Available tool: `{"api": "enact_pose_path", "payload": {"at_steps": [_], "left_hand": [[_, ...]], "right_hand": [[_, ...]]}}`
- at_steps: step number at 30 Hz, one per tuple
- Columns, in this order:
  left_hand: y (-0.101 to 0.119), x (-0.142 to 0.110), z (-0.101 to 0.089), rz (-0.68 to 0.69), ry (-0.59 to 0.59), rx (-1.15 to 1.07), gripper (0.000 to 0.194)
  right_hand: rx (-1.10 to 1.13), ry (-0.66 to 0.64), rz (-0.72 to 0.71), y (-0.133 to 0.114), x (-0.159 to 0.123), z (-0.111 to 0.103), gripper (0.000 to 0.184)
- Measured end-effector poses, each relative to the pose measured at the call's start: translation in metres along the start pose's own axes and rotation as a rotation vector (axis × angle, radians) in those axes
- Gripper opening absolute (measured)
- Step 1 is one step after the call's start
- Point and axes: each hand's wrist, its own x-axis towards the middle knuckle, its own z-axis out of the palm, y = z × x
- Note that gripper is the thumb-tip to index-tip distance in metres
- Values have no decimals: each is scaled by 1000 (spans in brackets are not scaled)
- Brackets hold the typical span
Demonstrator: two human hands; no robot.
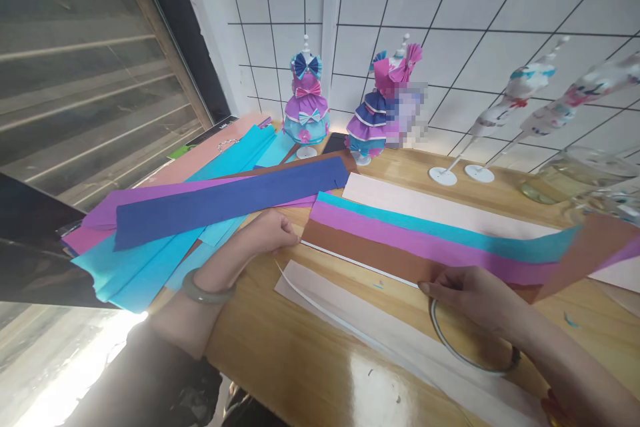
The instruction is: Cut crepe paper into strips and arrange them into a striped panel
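My left hand [273, 230] is closed in a pinch at the left end of a narrow white tape strip [355, 263]. The strip runs along the near edge of a brown paper band [370, 247]. At the strip's other end my right hand [463, 290] pinches it, with a thin roll of tape [475, 365] hanging below the fingers. Beyond the brown band lie a purple paper band [400, 243] and a turquoise one [425, 223], overlapping in steps. Their right ends curl up off the table. A long pale strip [360, 310] lies nearer to me.
Paper strips, including a dark blue one [230, 200], are piled at left. Two small dress forms in ruffled paper dresses [306, 103] [367, 117] stand by the tiled wall. Right of them are two more stands [443, 176] and a glass vessel [545, 180].
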Motion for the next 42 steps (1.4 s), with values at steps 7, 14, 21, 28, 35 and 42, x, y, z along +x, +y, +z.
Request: {"api": "enact_pose_path", "payload": {"at_steps": [7,14,21,28,35,42], "left_hand": [[-4,1,0,14,-6,-34,25],[-6,1,-8,-38,-27,-21,17],[-6,-8,-21,-65,249,187,23],[36,-23,25,388,302,271,19],[52,-29,58,799,78,570,23],[55,-42,62,822,125,862,29]], "right_hand": [[35,-6,-9,-1,-2,0,35],[60,-13,-34,0,-2,0,35],[62,1,-43,3,-1,1,36],[91,17,-85,5,0,1,37],[77,22,-72,5,0,1,36],[64,26,-67,6,1,0,34]]}}
